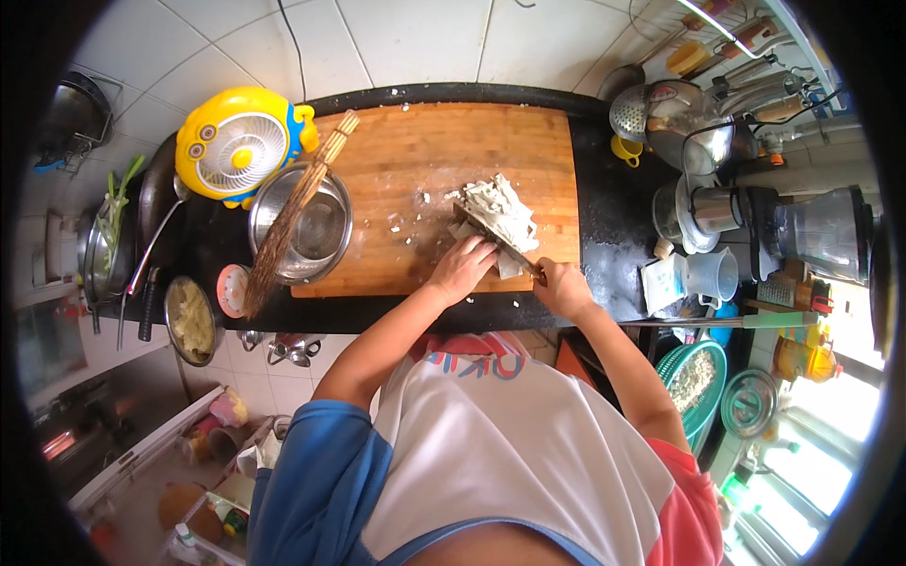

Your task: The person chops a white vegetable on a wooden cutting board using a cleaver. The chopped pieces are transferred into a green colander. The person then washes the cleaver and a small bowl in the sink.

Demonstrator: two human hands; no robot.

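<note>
My right hand (563, 289) grips the handle of a kitchen knife (495, 239), whose dark blade slants up and left across a pale, soft food. My left hand (465, 267) lies just left of the blade, its fingers bent over thin pale sheets (509, 266) of the food, partly hidden by blade and fingers. Beyond the blade, a heap of white cut pieces (501, 211) rests on the wooden cutting board (425, 156), with small crumbs scattered to its left.
On the left, a bamboo brush (297, 212) lies across a steel bowl (327, 219), beside a yellow fan (237, 145). A bowl of yellowish mash (190, 322) sits at the counter's edge. A blender (814, 230) and plastic measuring jug (715, 274) stand right; a green colander (690, 385) is lower right.
</note>
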